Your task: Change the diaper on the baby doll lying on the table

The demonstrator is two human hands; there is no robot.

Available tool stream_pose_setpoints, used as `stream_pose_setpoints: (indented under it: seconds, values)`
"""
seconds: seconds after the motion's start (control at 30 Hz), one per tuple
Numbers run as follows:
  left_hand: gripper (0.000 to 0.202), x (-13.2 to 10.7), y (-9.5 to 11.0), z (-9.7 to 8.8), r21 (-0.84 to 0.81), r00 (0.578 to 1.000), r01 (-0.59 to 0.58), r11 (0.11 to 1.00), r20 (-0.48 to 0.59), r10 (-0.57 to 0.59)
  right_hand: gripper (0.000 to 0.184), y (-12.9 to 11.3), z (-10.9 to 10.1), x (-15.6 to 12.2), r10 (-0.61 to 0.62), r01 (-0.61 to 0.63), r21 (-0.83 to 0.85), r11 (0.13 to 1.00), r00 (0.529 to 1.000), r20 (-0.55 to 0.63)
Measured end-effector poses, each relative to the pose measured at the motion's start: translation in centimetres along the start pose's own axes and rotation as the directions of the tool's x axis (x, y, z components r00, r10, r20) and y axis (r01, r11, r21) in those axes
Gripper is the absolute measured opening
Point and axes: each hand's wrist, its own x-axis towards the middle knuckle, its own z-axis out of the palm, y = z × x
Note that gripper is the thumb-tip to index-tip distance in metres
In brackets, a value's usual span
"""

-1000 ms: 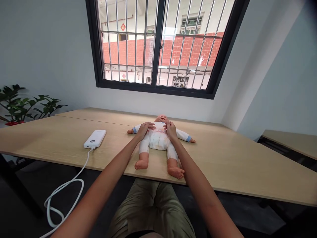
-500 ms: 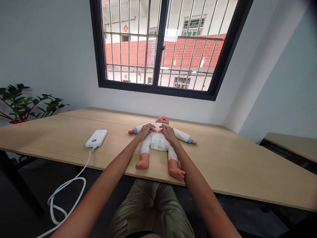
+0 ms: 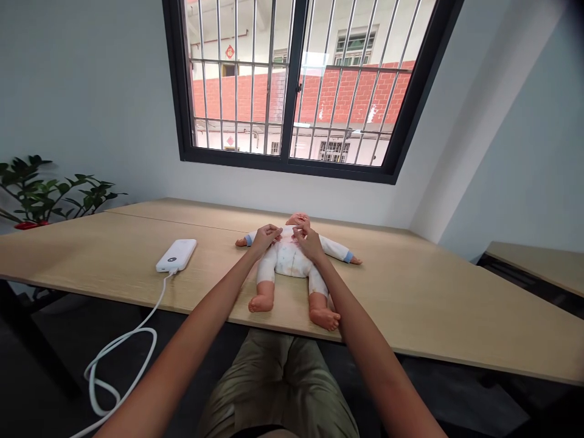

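Note:
A baby doll [image 3: 292, 263] in a white outfit with blue cuffs lies on its back on the table, head away from me and bare feet towards me. My left hand [image 3: 266, 238] is at the left side of the doll's chest, its fingers bent together in a pinch. Opposite it, my right hand [image 3: 308, 241] has curled fingers over the upper chest, just below the doll's head [image 3: 298, 218]. Whatever lies between the fingertips is too small to make out. The doll's arms are spread out to both sides.
The wooden table [image 3: 424, 298] runs under the doll. On its left part lies a white power bank [image 3: 177, 255], with a white cable [image 3: 152, 330] hanging over the front edge. A potted plant [image 3: 50, 191] stands at far left. A barred window [image 3: 292, 85] is ahead.
Both hands have moved slightly up the chest towards the doll's head. Their fingers, earlier stretched over the chest, are now more curled. The doll lies as before.

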Motion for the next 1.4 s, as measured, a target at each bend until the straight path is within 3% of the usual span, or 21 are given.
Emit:
stream_pose_setpoints:
  seconds: [0.17, 0.43, 0.83, 1.03, 1.4]
  values:
    - [0.047, -0.5, 0.4, 0.3, -0.037, 0.998, -0.033, 0.999, 0.051, 0.035, 0.038, -1.0, 0.0, -0.2, -0.103, 0.104, 0.259, 0.960, 0.994, -0.020]
    - [0.046, -0.6, 0.3, 0.3, -0.084, 0.995, -0.025, 0.996, 0.092, 0.033, 0.044, -1.3, 0.4, -0.3, -0.050, 0.024, 0.411, 0.911, 0.997, 0.053]
    - [0.044, -0.5, -0.3, 0.3, -0.004, 0.992, -0.058, 0.998, 0.110, 0.058, 0.038, -1.6, 0.7, -0.7, 0.093, -0.118, 0.434, 0.893, 0.993, 0.079]
    - [0.042, -0.5, -0.4, 0.2, 0.039, 0.989, -0.080, 0.996, 0.124, 0.074, 0.035, -1.3, 0.7, -0.8, 0.073, -0.100, 0.451, 0.887, 0.994, 0.077]
    - [0.044, -0.4, -0.4, 0.3, -0.044, 0.991, -0.028, 0.999, 0.132, 0.034, 0.040, -0.2, 1.1, -0.3, 0.053, -0.087, 0.448, 0.890, 0.995, 0.087]
